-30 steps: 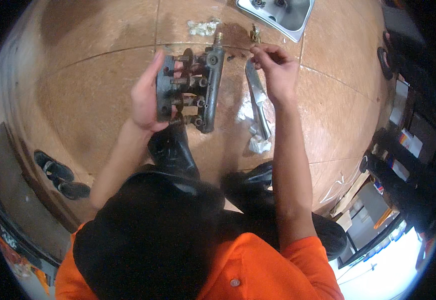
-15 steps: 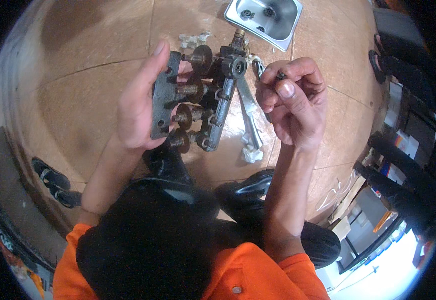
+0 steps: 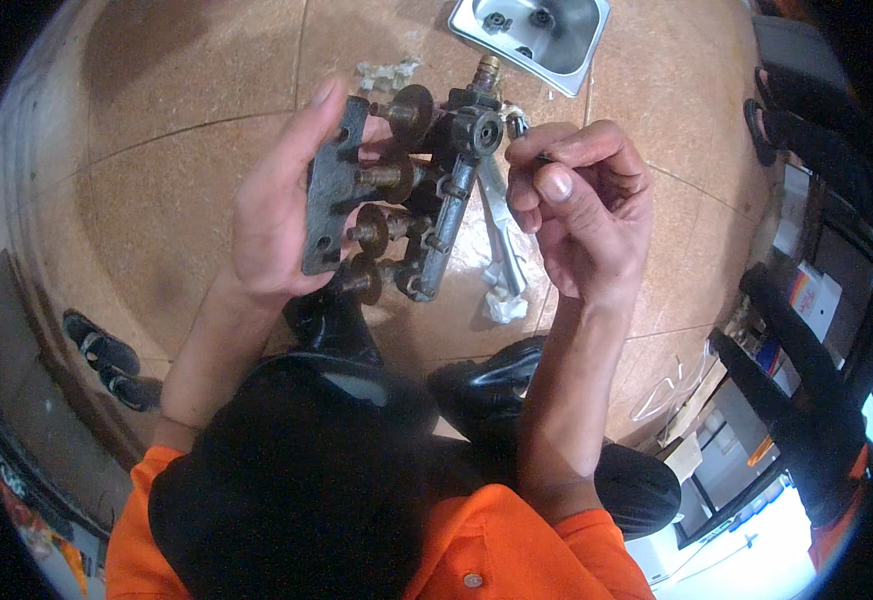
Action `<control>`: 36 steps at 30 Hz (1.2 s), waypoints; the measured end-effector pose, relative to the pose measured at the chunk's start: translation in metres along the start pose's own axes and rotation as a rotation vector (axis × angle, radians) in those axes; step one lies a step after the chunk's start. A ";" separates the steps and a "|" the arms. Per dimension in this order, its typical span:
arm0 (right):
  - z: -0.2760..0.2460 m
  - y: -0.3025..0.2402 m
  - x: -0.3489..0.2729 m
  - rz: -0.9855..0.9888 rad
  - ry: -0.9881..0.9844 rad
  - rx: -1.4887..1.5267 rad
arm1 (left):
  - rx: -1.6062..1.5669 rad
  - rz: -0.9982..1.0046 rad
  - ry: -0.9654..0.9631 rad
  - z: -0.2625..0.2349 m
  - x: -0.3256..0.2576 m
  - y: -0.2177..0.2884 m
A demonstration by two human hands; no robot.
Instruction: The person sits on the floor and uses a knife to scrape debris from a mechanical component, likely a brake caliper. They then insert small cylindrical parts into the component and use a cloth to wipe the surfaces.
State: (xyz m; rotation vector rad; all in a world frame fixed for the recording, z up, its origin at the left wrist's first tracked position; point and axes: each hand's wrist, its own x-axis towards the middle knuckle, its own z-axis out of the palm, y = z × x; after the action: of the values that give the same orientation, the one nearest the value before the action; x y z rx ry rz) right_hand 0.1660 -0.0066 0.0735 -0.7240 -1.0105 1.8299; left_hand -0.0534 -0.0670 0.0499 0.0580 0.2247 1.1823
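Note:
My left hand (image 3: pixel 281 200) is closed round the flat dark plate (image 3: pixel 331 190) of a cast-metal burner manifold (image 3: pixel 446 225), holding it above the floor. Several rusty brass nozzles with round discs (image 3: pixel 411 120) sit along the manifold, and a brass threaded fitting (image 3: pixel 489 70) sticks out at its far end. Just to the right of the manifold's round port, my right hand (image 3: pixel 591 200) pinches a small dark metal piece (image 3: pixel 544 159) between thumb and forefinger. The fingers mostly hide that piece, and it stands apart from the port.
A steel pan (image 3: pixel 581 75) with a few small dark parts lies on the tiled floor beyond my right hand. Below the manifold are a long silver tool (image 3: pixel 501 235) and crumpled white scraps (image 3: pixel 388 75). Sandals (image 3: pixel 111 360) lie at left; another person's legs (image 3: pixel 796 370) stand at right.
My right hand has moved slightly left, closer to the manifold, and the small piece shows less between the fingers. The manifold has tilted a little to the right at its far end.

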 end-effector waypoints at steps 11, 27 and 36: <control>0.013 -0.012 -0.003 0.081 0.106 -0.196 | 0.364 0.006 0.306 0.005 0.003 -0.012; 0.000 -0.011 -0.011 0.231 0.122 -0.018 | 0.402 -0.064 0.260 -0.001 0.007 -0.010; 0.006 0.002 -0.014 0.182 0.239 -0.025 | 0.407 -0.035 0.363 0.008 0.010 -0.021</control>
State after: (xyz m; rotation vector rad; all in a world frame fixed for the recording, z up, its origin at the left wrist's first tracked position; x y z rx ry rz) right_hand 0.1662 -0.0217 0.0759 -1.0524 -0.8345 1.8337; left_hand -0.0289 -0.0657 0.0530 0.1954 0.7816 1.0918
